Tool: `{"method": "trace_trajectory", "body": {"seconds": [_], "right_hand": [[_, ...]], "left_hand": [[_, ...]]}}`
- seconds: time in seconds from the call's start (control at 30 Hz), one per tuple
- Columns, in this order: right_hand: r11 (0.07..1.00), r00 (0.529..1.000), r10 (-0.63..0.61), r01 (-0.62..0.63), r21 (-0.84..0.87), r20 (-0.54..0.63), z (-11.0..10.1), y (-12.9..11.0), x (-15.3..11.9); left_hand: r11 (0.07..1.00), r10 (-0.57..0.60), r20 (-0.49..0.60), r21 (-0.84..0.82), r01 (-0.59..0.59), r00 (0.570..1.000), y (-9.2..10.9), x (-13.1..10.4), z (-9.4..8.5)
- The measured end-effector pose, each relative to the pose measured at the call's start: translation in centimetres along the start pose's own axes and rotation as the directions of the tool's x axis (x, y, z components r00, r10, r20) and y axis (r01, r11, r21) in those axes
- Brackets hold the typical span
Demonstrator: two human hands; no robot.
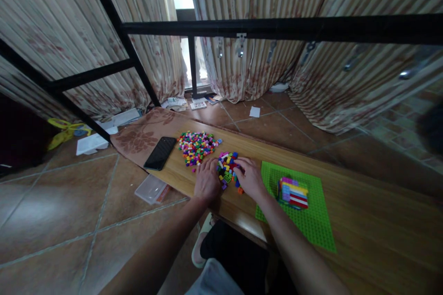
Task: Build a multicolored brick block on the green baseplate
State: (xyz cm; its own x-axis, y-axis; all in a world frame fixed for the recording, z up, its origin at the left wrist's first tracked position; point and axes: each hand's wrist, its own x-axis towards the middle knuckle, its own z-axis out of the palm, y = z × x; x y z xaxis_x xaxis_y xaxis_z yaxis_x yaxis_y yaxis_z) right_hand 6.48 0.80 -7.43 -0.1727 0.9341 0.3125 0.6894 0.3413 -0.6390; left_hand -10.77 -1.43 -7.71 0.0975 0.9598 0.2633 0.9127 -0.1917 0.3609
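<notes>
The smaller pile of loose toy bricks (227, 176) lies between the two hands, toward the near edge of the bench (374, 212). The left hand (207, 179) rests at its left side, fingers bent and close together, the tips down by the bricks; whether they clamp one cannot be told. The right hand (251, 179) reaches in from the other side, thumb and forefinger curled near each other at the bricks; a brick between them is too small to make out.

Just beyond the left hand, nearer the far edge, is the larger loose pile (196, 145). To the right of the right hand, a green baseplate (316, 223) spans much of the bench's width, and on it stands a block of joined bricks (292, 192) with a striped top. A black phone (160, 153) lies toward the left end, by the near edge, beside a patterned cloth (138, 133). Below the near edge, a clear plastic box (150, 189) sits on the tiled floor (121, 230).

As for progress, the block looks partly or wholly built, which of the two cannot be judged; the bricks in both piles remain unjoined, as far as shows. Counted: two loose piles, one baseplate, one joined block, one phone, one plastic box. The single bricks are too many and too small to count.
</notes>
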Motion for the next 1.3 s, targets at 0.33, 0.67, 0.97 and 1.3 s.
{"method": "trace_trajectory", "body": {"seconds": [0.33, 0.67, 0.97, 1.3], "right_hand": [[0.981, 0.981, -0.024, 0.06, -0.185, 0.19, 0.6, -1.3, 4.5], [0.952, 0.934, 0.001, 0.108, -0.285, 0.357, 0.4, -2.2, 7.5], [0.943, 0.901, 0.059, 0.09, -0.319, 0.43, -0.9, -3.2, 7.5], [0.95, 0.85, 0.157, 0.009, -0.313, 0.503, -1.2, -4.5, 8.2]], "left_hand": [[1.0, -0.011, -0.013, -0.006, 0.011, 1.0, 0.2, -0.1, -0.2], [1.0, -0.014, -0.005, 0.001, 0.014, 1.0, 0.3, -0.1, -0.3], [1.0, -0.005, -0.02, 0.007, 0.005, 1.0, 0.3, -0.1, -0.3], [1.0, -0.02, -0.006, -0.006, 0.02, 1.0, 0.4, -0.1, -0.4]]}}
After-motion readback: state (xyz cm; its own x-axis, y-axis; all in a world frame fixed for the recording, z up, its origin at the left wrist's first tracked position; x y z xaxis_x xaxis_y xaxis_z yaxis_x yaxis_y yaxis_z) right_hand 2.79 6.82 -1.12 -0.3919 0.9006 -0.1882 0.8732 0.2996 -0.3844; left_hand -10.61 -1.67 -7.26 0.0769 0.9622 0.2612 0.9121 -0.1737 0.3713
